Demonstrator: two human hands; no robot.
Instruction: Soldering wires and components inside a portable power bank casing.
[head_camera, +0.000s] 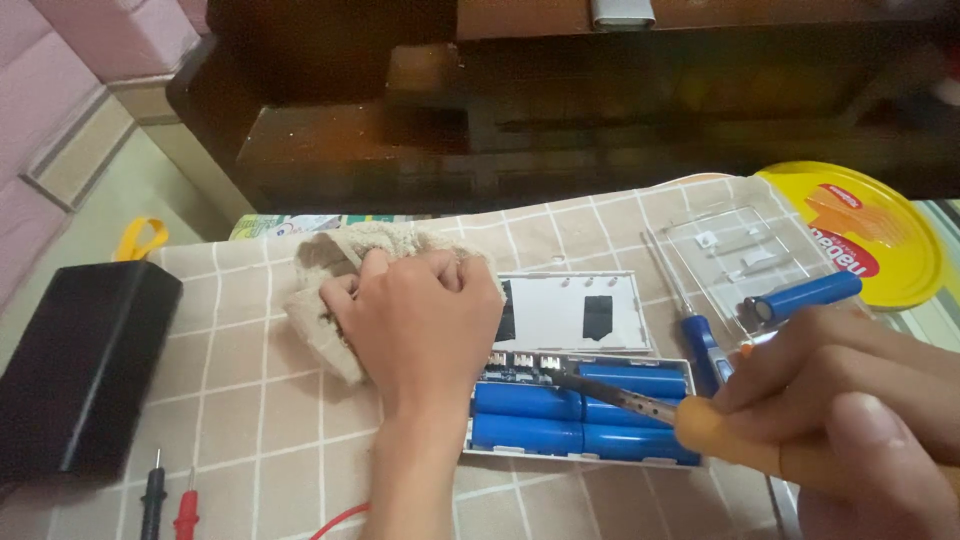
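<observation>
Soldering at open battery case

Right hand (850, 400) is gripping an orange-handled iron (640, 405), closed around it, with the tip lying at the circuit strip beside the blue cells (580, 420). Left hand (420, 320) is pressing, fingers curled, on a beige cloth (310, 330) just left of the white case (570, 310). Case is sitting mid-tabletop (260, 400). A loose cell (805, 295) is lying on a clear tray (720, 250). Black box (85, 365) is standing far left.
</observation>
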